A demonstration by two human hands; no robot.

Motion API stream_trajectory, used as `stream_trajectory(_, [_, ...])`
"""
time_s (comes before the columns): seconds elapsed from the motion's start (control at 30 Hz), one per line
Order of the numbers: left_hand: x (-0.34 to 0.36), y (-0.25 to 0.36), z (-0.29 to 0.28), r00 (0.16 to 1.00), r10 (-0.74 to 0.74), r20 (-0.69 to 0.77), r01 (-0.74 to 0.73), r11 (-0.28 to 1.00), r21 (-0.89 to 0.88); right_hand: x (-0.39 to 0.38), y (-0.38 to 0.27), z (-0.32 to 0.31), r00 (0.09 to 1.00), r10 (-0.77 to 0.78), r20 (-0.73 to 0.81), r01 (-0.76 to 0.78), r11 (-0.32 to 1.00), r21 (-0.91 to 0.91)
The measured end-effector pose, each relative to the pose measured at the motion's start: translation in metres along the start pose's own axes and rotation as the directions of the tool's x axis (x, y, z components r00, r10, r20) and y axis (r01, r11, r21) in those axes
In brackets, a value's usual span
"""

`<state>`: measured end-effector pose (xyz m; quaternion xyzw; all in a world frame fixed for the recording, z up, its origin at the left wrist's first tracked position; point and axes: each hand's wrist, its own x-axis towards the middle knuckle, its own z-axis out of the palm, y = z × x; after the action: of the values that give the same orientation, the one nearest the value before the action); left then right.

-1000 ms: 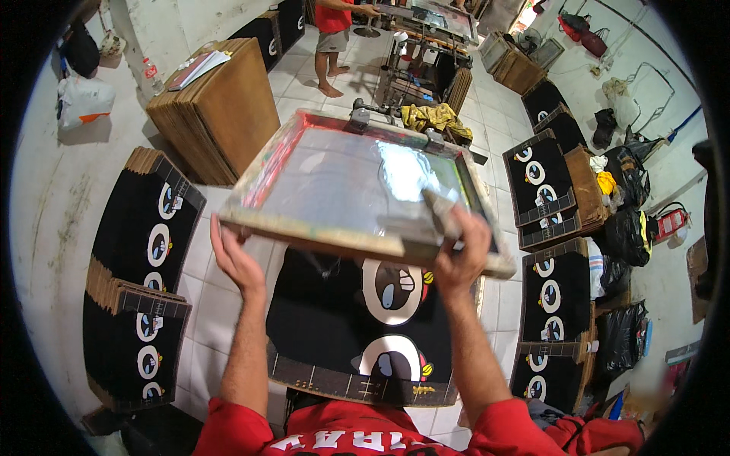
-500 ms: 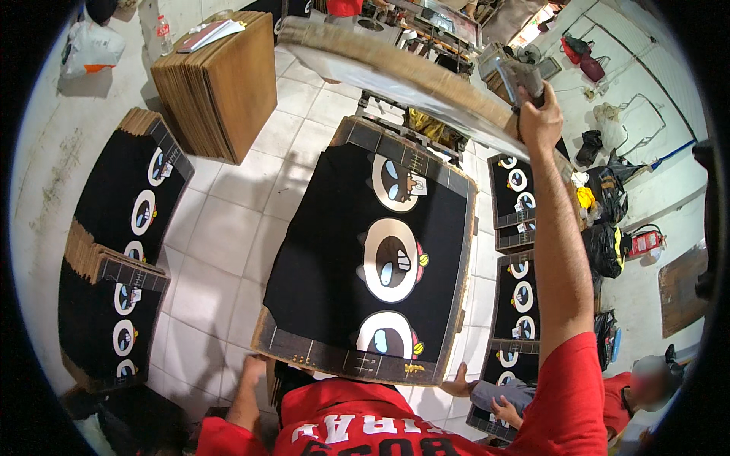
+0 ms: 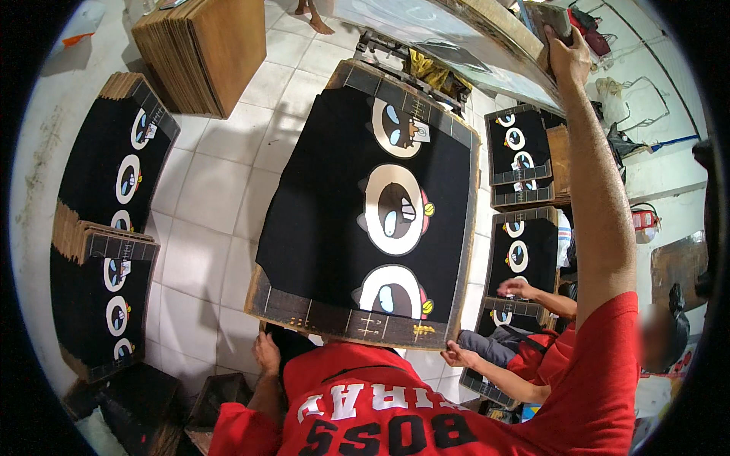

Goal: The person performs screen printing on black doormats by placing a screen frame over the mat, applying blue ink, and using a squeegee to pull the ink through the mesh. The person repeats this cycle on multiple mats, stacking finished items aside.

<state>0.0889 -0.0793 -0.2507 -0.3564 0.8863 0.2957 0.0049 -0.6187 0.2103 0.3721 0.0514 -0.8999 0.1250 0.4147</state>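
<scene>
In front of me lies a dark board (image 3: pixel 327 313) covered by black fabric (image 3: pixel 304 205) with several round cartoon-face prints in cream, brown and white. My left hand (image 3: pixel 266 351) is closed at the board's near left corner, its fingertips partly hidden under the edge. My raised right hand (image 3: pixel 569 59) is wrapped around a grey block-shaped handle (image 3: pixel 549 17) at the corner of a wood-edged screen printing frame (image 3: pixel 456 38). That frame stands tilted up beyond the board. At the board's near right corner, a co-worker's hand (image 3: pixel 460 354) touches the edge.
Similar printed black panels on boards stand at left (image 3: pixel 106 304) and right (image 3: pixel 521 243). A tall stack of brown boards (image 3: pixel 201 61) is at the back left. A co-worker in red (image 3: pixel 532 353) sits close on my right. A fire extinguisher (image 3: pixel 645 220) hangs on the right wall.
My right hand has swung the frame higher and farther right. My left hand has come up to the board's corner. The co-worker has leaned in with a hand at the board's edge.
</scene>
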Motion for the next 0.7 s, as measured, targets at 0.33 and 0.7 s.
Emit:
stream_trajectory(0.33, [0.061, -0.026, -0.039, 0.969, -0.116, -0.22, 0.156, 0.973, 0.172, -0.048, -0.043, 0.001, 0.985, -0.116, -0.128, 0.139, 0.973, 0.186])
stream_trajectory(0.7, [0.21, 0.122, -0.336, 0.866, 0.073, -0.495, 0.079, 0.957, 0.278, -0.005, -0.028, -0.012, 0.999, -0.033, -0.039, 0.037, 0.992, 0.118])
